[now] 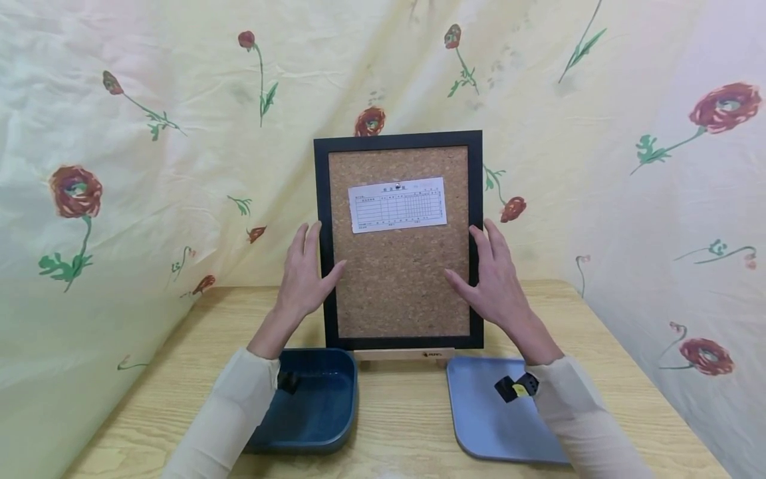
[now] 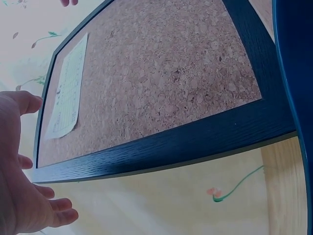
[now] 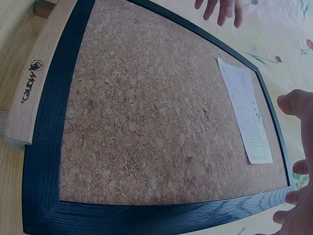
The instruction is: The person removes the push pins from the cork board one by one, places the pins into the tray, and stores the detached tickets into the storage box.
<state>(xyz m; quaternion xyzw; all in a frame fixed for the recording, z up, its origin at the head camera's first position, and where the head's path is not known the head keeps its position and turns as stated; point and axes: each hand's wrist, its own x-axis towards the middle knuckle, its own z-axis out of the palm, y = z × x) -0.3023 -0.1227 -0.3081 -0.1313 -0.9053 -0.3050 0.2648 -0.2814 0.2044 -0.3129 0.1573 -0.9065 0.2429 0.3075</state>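
The cork board (image 1: 399, 266) stood upright on its wooden stand (image 1: 404, 354) at the desk's (image 1: 395, 426) far middle, between the open left hand (image 1: 303, 275) and open right hand (image 1: 494, 279), both flanking its side edges equally near.

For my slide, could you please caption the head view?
Both hands, left hand and right hand, flank a cork board bearing a paper form.

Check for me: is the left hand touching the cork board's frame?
Apart. The left wrist view shows pale backdrop between the left hand and the cork board's frame; its fingers are spread and none reaches the dark edge.
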